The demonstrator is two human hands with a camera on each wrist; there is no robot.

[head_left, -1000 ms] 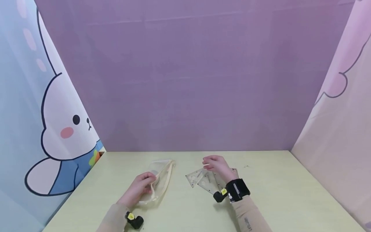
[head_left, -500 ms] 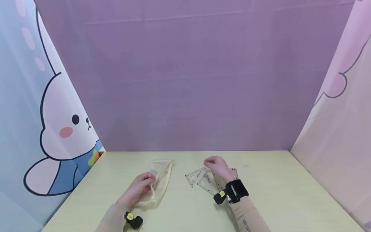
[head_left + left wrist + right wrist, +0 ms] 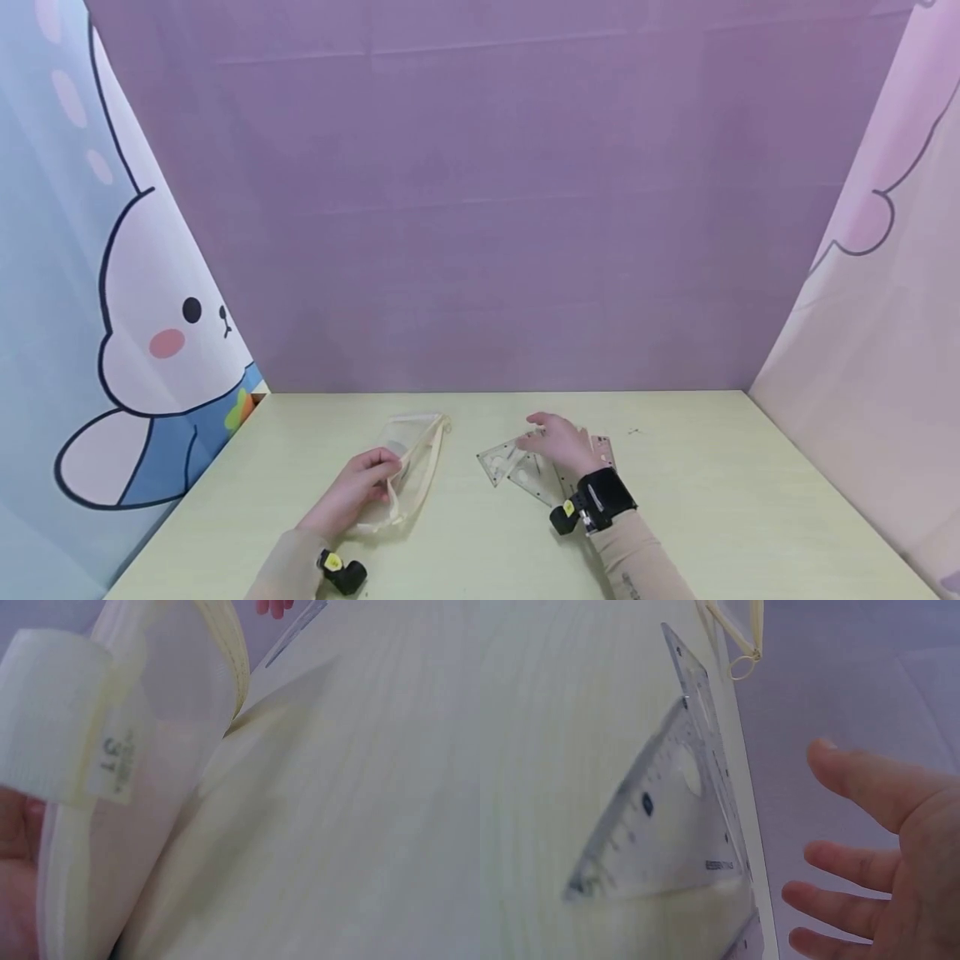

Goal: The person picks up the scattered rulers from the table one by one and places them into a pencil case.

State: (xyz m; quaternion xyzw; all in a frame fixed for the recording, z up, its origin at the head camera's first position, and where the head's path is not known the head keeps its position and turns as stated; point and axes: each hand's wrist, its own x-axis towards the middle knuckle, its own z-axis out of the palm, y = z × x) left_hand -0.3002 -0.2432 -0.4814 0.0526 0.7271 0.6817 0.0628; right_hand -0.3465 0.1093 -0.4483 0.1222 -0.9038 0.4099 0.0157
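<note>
My left hand (image 3: pixel 363 482) grips the near side of a sheer mesh pouch (image 3: pixel 415 487) with cream trim, its mouth standing apart. In the left wrist view a white fabric tab (image 3: pixel 52 712) and a small printed label (image 3: pixel 114 761) show on the pouch (image 3: pixel 161 757). My right hand (image 3: pixel 558 442) hovers above several clear plastic drawing pieces, its fingers spread and holding nothing. Among them are a small set square (image 3: pixel 497 460) and a larger set square (image 3: pixel 532 480); the right wrist view shows the larger set square (image 3: pixel 671 832) overlapping another piece (image 3: pixel 705 712).
A pinkish clear piece (image 3: pixel 602 451) lies partly under my right wrist. The pale table (image 3: pixel 697 500) ends at a purple backdrop (image 3: pixel 480 208). A rabbit-printed curtain (image 3: pixel 172 333) stands on the left, a pink curtain (image 3: pixel 885 358) on the right.
My right hand's fingers have gone from drawn together to spread, and the hand has dropped slightly. The left hand still holds the pouch in the same place.
</note>
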